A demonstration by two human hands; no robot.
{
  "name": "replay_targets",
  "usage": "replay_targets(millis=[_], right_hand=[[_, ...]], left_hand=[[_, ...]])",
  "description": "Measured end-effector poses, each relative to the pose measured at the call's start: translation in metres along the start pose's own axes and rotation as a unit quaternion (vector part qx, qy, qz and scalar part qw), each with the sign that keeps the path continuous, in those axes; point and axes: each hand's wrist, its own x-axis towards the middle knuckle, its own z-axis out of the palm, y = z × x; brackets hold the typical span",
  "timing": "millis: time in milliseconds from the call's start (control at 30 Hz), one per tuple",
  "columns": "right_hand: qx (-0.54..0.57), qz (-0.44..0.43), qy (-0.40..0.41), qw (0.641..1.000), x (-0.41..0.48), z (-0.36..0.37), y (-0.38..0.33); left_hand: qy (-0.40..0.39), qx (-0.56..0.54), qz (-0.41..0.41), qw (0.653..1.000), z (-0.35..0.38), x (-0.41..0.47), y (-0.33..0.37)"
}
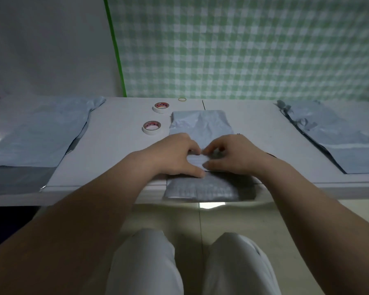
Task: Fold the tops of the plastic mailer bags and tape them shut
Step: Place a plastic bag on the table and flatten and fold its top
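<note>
**A:** Sitting close to the edge, then. What's nearest?

**B:** Knees in white trousers (147, 262), cut off by the bottom of the frame, over a pale tiled floor (222, 220). Past them runs the near edge of the flat white table (119, 145). The grey plastic mailer bag (200, 124) lies under both wrists, its near end hanging over that edge.

**A:** And the hands?

**B:** The left hand (175, 154) and right hand (232, 154) meet on the bag's middle with fingers curled. Each pinches one end of a short white strip (197, 161) between thumb and forefinger. The palms hide the bag's sides there, so the line of the fold is hard to make out.

**A:** Room to move?

**B:** Bare tabletop on either side of the hands. Just beyond the left hand's knuckles lies the near roll of white tape (151, 127), with the far roll of white tape (162, 107) apart, beyond it. A thin yellow rubber band (182, 99) lies by the back edge.

**A:** Other bags?

**B:** One flat grey-blue pile (36, 133) lies well left of the left hand, running out of frame. Another crumpled grey-blue pile (337, 141) lies well right of the right hand, also cut off. Behind hangs a green-and-white checked cloth (243, 50), blurred.
</note>
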Motion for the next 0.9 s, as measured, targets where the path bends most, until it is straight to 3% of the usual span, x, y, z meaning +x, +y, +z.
replay_targets(millis=[100,233,400,567,700,767,833,900], right_hand=[[-0.013,-0.01,-0.005,1.0,-0.022,0.004,-0.003],[-0.123,-0.038,0.102,0.987,-0.034,0.013,-0.011],[-0.222,0.022,0.155,0.962,-0.035,0.015,-0.011],[-0.154,0.11,0.226,0.956,-0.033,0.0,-0.015],[-0.062,0.185,0.243,0.95,-0.03,-0.025,-0.02],[-0.018,0.2,0.255,0.946,-0.025,-0.038,-0.022],[0.026,0.2,0.272,0.941,-0.02,-0.052,-0.025],[0.064,0.201,0.287,0.934,-0.017,-0.064,-0.029]], left_hand=[[0.027,0.042,-0.003,0.999,0.001,-0.017,0.008],[0.087,0.13,-0.007,0.988,0.005,-0.028,0.018],[0.129,0.176,-0.069,0.973,0.01,-0.03,0.015],[0.232,0.11,-0.113,0.96,-0.008,-0.029,0.023],[0.348,0.04,-0.076,0.934,-0.031,-0.029,0.034],[0.34,0.036,-0.102,0.934,-0.04,-0.029,0.039],[0.271,0.02,-0.183,0.945,-0.048,-0.025,0.039],[0.202,-0.075,-0.261,0.941,-0.058,-0.02,0.034]])
